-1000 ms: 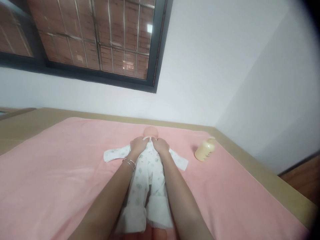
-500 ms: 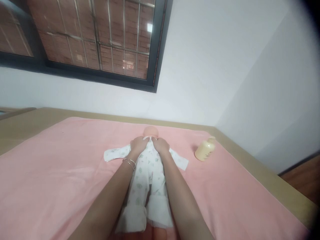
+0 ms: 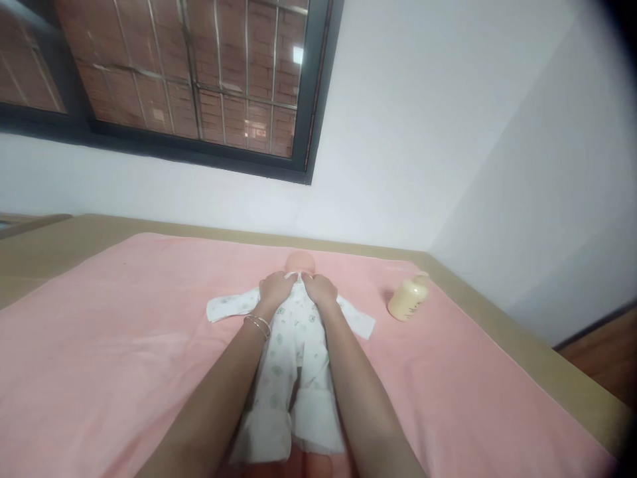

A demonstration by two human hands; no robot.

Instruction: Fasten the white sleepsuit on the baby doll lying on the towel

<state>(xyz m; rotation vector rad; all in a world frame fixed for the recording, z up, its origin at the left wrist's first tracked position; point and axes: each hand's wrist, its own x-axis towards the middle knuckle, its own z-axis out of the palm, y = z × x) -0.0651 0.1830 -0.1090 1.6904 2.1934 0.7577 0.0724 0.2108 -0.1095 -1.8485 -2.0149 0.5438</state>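
A baby doll (image 3: 300, 261) lies on its back on a pink blanket, its head at the far end. It wears a white baby romper (image 3: 298, 318) printed with small leaves, the sleeves spread out to both sides and the legs pointing toward me. My left hand (image 3: 277, 290), with bangles on the wrist, is closed on the romper at one shoulder, thumb at the collar. At the other shoulder my right hand (image 3: 320, 290) grips the cloth in the same way. Both thumbs nearly meet at the neckline; most fingers are hidden. My forearms frame the romper's legs.
A cream pump bottle (image 3: 409, 297) stands on the pink blanket (image 3: 149, 318) to the right. Under the blanket is a wooden surface (image 3: 507, 332), bordered by white walls (image 3: 408, 133). A dark-framed window (image 3: 199, 146) with metal bars is at the upper left.
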